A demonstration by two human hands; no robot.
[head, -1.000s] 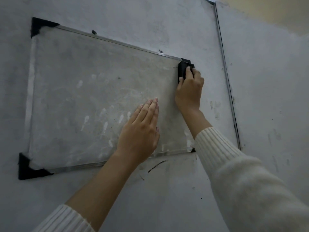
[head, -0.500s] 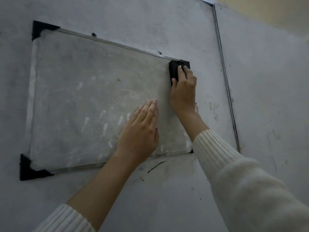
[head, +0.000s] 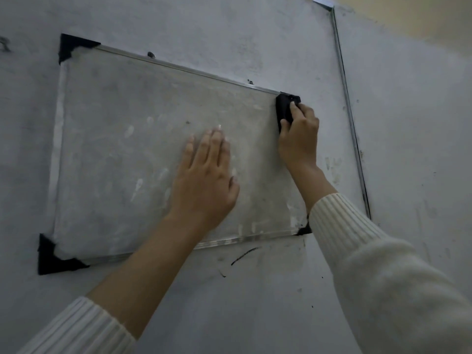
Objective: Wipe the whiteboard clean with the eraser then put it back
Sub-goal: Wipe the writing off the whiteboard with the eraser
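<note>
1. Black block-shaped eraser (head: pixel 284 111): upright and flat against the top right corner of the grey-smeared rectangular whiteboard (head: pixel 143 154) with its thin metal frame, just inside the right edge.
2. Clamped by the right hand (head: pixel 299 141): thumb against the eraser's left side near its lower end, fingers (head: pixel 304 111) curled over from the right, one fingertip on its face.
3. Pressed flat on the middle of the board, toward the bottom edge: left hand (head: pixel 207 180), fingers straight, close together and pointing up, holding nothing.
4. Well apart from the eraser, with bare board between the two hands.
5. Across the board's surface: pale streaks and dabs, thickest left of the left hand and near the bottom right corner.
6. Black triangular corner caps (head: pixel 72 47) at the top left, bottom left and bottom right corners; top right cap mostly hidden behind the eraser.
7. Around both wrists: cream ribbed knit sleeves (head: pixel 357 251), left forearm bare up to the cuff.
8. Behind everything: scuffed grey plaster wall (head: pixel 229 31), with short black marks (head: pixel 244 252) just under the board's bottom edge and a thin vertical metal strip (head: pixel 350 118) to the right of the board.
</note>
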